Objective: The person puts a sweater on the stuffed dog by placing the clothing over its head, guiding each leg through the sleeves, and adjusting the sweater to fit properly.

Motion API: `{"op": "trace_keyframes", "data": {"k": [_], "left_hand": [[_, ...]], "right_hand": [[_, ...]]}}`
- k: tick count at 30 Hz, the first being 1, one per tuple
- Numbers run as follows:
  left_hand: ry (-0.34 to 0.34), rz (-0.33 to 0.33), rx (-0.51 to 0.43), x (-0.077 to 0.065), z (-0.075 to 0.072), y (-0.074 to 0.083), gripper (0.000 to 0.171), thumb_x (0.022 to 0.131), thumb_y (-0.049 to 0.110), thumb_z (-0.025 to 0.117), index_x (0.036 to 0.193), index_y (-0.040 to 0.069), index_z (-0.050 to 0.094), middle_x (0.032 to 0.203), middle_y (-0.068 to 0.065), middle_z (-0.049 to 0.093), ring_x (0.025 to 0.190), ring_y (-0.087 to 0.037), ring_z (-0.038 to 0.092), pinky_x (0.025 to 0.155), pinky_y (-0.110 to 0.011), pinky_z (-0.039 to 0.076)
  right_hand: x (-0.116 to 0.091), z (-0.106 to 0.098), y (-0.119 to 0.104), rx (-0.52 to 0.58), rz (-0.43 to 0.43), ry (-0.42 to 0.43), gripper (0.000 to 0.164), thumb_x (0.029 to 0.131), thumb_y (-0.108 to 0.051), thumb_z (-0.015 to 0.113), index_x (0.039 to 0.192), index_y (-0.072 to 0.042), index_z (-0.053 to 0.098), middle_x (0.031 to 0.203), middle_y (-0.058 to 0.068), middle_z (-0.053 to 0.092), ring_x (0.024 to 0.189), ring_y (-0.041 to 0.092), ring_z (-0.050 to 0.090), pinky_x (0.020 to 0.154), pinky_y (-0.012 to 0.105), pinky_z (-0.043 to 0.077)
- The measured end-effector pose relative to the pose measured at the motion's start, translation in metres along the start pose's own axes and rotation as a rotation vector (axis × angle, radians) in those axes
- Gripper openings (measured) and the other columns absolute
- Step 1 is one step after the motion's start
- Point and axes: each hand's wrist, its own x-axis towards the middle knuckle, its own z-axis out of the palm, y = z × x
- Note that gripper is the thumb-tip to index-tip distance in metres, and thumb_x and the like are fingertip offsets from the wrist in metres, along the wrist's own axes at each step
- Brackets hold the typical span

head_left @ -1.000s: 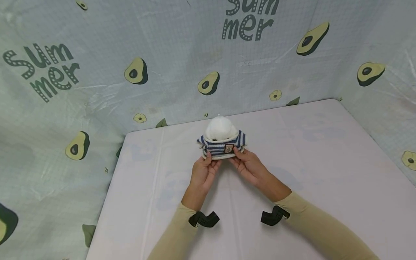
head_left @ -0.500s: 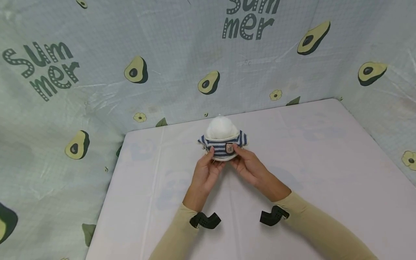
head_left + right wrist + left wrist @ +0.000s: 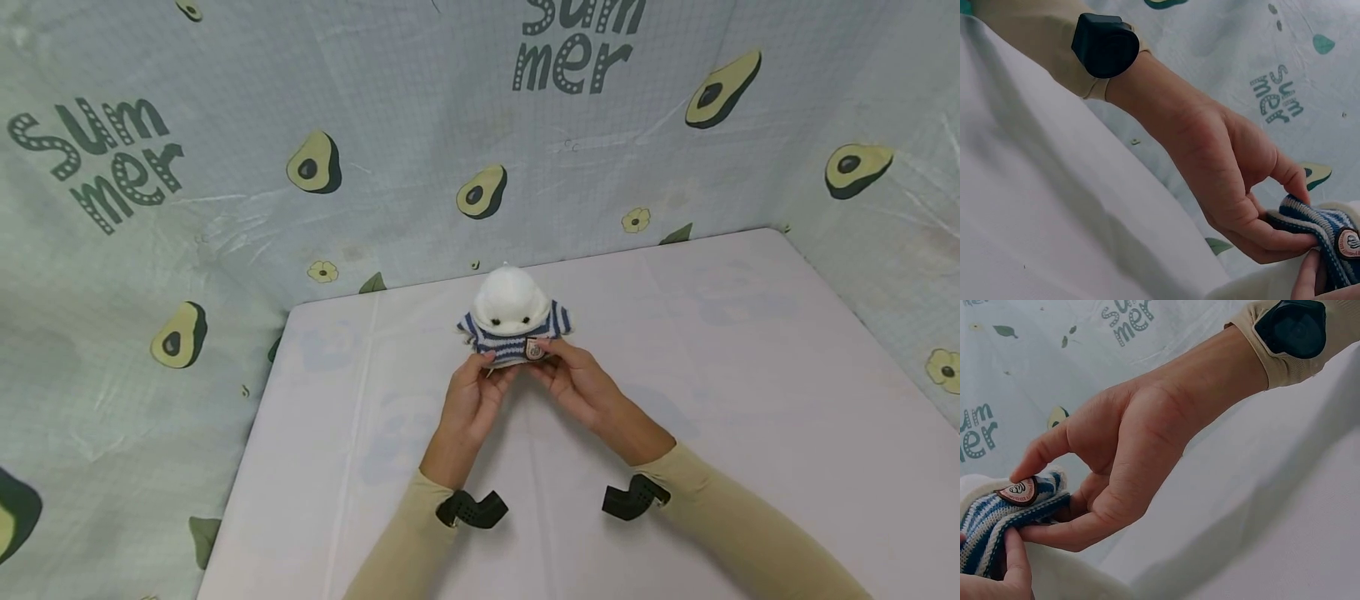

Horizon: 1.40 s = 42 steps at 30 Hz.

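Tilt: white round-headed plush toy (image 3: 512, 302) in blue-striped knit sweater (image 3: 501, 344) shows black eyes (image 3: 495, 322), hidden half a second ago.
Pale tabletop (image 3: 712, 358): beneath the plush toy.
Grip: left hand (image 3: 470, 404), right hand (image 3: 585, 392) pinch its hem from either side, likely for balance.
Dark-rimmed patch (image 3: 534, 352): plush toy's front, touching right hand.

Creased pale sheeting (image 3: 405, 100) (printed with avocados and "summer") rises behind and beside a whitish tabletop (image 3: 750, 375).

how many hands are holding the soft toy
2: the left hand pinches one lower side of its striped sweater, the right hand pinches the other, near the patch.
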Motion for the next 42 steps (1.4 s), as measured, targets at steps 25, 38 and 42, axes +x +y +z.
{"op": "trace_keyframes", "data": {"k": [25, 38, 42], "left_hand": [[-0.028, -0.044, -0.006, 0.003, -0.009, -0.004, 0.055, 0.097, -0.001, 0.038, 0.151, -0.006, 0.03, 0.137, -0.015, 0.048, 0.112, -0.019, 0.061, 0.094, -0.03, 0.054], [0.026, -0.025, -0.034, 0.014, -0.012, -0.01, 0.051, 0.102, -0.004, 0.031, 0.153, -0.01, 0.026, 0.15, -0.031, 0.038, 0.139, -0.036, 0.044, 0.116, -0.045, 0.036], [0.029, -0.015, -0.018, 0.017, -0.012, -0.013, 0.051, 0.102, -0.005, 0.029, 0.152, -0.012, 0.024, 0.153, -0.033, 0.033, 0.144, -0.039, 0.036, 0.119, -0.049, 0.029]], "right_hand": [[0.005, -0.003, 0.006, 0.044, -0.003, -0.015, 0.019, 0.105, -0.004, 0.04, 0.121, -0.003, 0.049, 0.101, 0.004, 0.063, 0.089, 0.011, 0.064, 0.082, 0.023, 0.055], [0.012, -0.01, 0.005, 0.093, 0.008, 0.042, 0.026, 0.11, -0.01, 0.034, 0.134, -0.002, 0.04, 0.115, 0.007, 0.059, 0.102, 0.013, 0.064, 0.091, 0.023, 0.054], [0.014, -0.013, 0.007, 0.114, 0.009, 0.04, 0.028, 0.109, -0.008, 0.033, 0.135, -0.001, 0.039, 0.114, 0.008, 0.06, 0.101, 0.014, 0.066, 0.09, 0.024, 0.055]]}}
